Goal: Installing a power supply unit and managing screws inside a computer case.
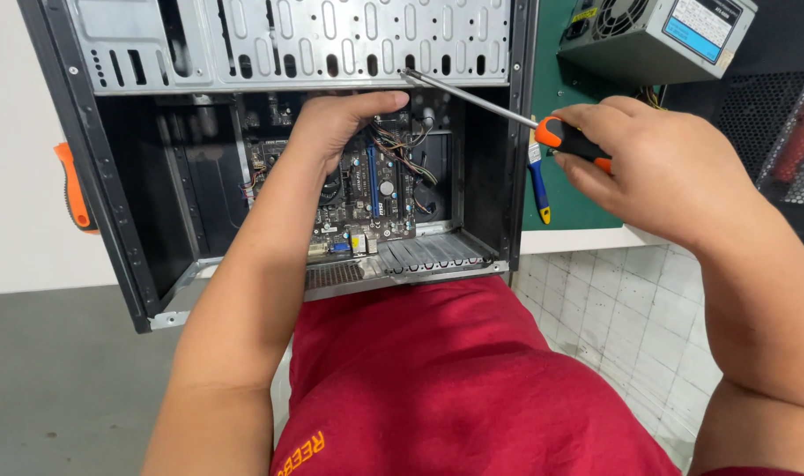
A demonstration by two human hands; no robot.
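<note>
An open black computer case (129,220) lies in front of me with its motherboard (375,194) exposed. My left hand (336,123) reaches inside the case, fingers curled over the board near a bundle of coloured wires (406,145); whether it grips anything is hidden. My right hand (657,167) holds a long screwdriver (472,97) by its orange and black handle. The shaft slants up to the left and its tip touches the perforated metal drive cage (331,40) at the case's upper edge.
A grey power supply unit (657,31) sits at the top right on a green mat (552,79). A blue and yellow tool (537,181) lies by the case's right wall. An orange-handled tool (71,189) sits left of the case. White tiled floor lies below right.
</note>
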